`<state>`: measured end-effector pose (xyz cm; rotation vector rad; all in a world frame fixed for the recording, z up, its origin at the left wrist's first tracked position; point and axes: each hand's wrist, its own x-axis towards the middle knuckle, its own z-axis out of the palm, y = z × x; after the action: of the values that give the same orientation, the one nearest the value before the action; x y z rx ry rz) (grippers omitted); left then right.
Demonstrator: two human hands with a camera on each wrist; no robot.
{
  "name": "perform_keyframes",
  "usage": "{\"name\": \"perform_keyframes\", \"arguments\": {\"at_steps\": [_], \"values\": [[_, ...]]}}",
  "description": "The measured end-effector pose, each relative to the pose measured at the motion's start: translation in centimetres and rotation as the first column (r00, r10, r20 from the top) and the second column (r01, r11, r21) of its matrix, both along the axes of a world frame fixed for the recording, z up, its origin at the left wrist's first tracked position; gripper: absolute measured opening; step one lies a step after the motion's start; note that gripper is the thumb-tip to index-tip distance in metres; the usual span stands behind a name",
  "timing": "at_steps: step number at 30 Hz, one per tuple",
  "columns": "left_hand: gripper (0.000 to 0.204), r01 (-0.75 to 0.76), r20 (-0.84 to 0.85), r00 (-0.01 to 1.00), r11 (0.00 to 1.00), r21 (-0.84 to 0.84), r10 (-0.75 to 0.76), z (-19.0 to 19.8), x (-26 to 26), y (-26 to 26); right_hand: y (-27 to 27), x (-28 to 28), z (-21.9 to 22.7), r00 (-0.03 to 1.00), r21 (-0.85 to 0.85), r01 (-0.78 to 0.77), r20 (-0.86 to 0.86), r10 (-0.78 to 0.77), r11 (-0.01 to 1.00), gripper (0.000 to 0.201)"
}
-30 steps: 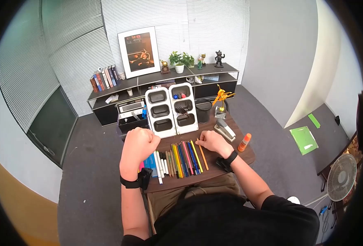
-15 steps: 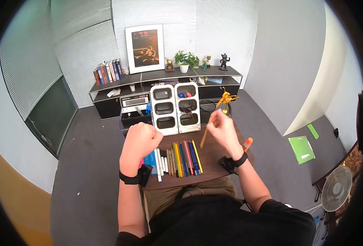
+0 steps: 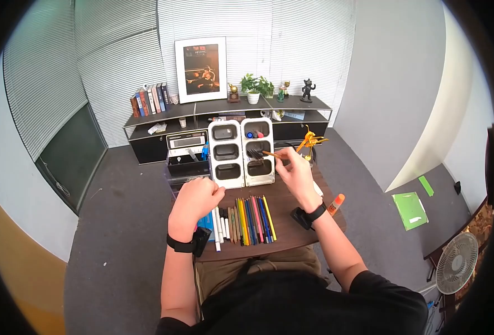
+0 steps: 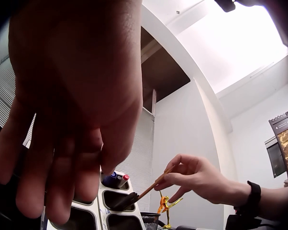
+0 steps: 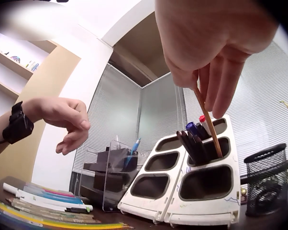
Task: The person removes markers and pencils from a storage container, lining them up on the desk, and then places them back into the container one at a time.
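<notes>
My right hand [image 3: 297,176] pinches an orange-yellow pencil [image 5: 209,120] between thumb and fingers. The pencil slants down, its lower end inside the middle compartment of the white organizer's right column [image 5: 201,219]. Several dark pens [image 5: 194,147] lean in that same compartment. Above them, a blue-capped marker [image 3: 250,135] and a red-capped one sit in the top compartment. My left hand [image 3: 195,200] hovers over the table's left side, fingers loosely bent and holding nothing. Below and right of it lies a row of colored pencils [image 3: 253,220], beside white markers [image 3: 218,229].
An orange glue stick [image 3: 336,204] stands at the table's right edge. Behind the right hand are a black mesh pen cup [image 5: 266,182] and a golden figurine [image 3: 312,139]. A clear-sided desk organizer [image 5: 116,179] stands left of the white one.
My right hand has picked up the orange-yellow pencil from the row's right end, lifted it and brought its end into the organizer's compartment. The left hand stays nearly in place.
</notes>
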<state>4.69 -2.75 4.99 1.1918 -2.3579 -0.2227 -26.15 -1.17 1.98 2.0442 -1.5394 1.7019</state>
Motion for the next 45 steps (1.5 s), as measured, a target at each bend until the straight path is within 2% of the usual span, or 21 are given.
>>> {"name": "perform_keyframes", "arguments": {"at_steps": [2, 4, 18, 35, 40, 41, 42, 44, 45], "values": [[0.038, 0.015, -0.007, 1.0, 1.0, -0.019, -0.016, -0.2, 0.1, 0.0, -1.0, 0.0, -0.7, 0.999, 0.019, -0.001, -0.039, 0.002, 1.0, 0.017], [0.034, 0.013, -0.011, 1.0, 0.999, 0.033, -0.013, 0.2, 0.1, 0.1, -1.2, 0.3, -0.7, 0.999, 0.054, 0.01, -0.051, -0.007, 0.998, 0.019], [0.035, 0.015, -0.024, 1.0, 0.999, 0.03, -0.015, 0.1, 0.5, -0.1, -4.0, 0.1, -2.6, 0.995, 0.144, 0.011, -0.102, 0.004, 0.99, 0.019], [0.037, 0.035, -0.016, 0.999, 0.999, 0.018, -0.035, -0.1, 0.3, -0.2, -3.4, 0.1, -1.7, 0.992, 0.149, 0.021, -0.128, -0.001, 0.989, 0.021], [0.036, 0.034, -0.019, 0.999, 0.999, 0.014, -0.033, -0.2, 0.4, -0.3, -1.3, -0.5, -1.9, 0.987, 0.128, 0.114, -0.124, -0.098, 0.985, 0.024], [0.036, 0.035, -0.017, 0.999, 0.999, 0.016, -0.034, -0.2, 0.5, -0.3, -1.4, -1.1, -3.1, 0.995, 0.152, 0.096, -0.051, -0.089, 0.984, 0.02], [0.036, 0.026, -0.02, 0.999, 1.0, 0.014, -0.026, -0.1, 0.6, -0.3, -0.5, -1.2, -3.5, 0.995, 0.155, 0.098, -0.049, -0.091, 0.983, 0.02], [0.036, 0.027, -0.023, 0.999, 1.0, 0.014, -0.027, 0.0, 0.5, -0.2, 1.5, -1.4, -4.2, 0.999, 0.412, 0.045, -0.011, -0.044, 0.91, 0.015], [0.035, 0.017, -0.019, 1.0, 0.999, 0.032, -0.017, 0.1, 0.5, -0.2, 1.9, -1.9, -4.7, 0.999, 0.49, -0.015, -0.02, 0.029, 0.871, 0.015]]}}
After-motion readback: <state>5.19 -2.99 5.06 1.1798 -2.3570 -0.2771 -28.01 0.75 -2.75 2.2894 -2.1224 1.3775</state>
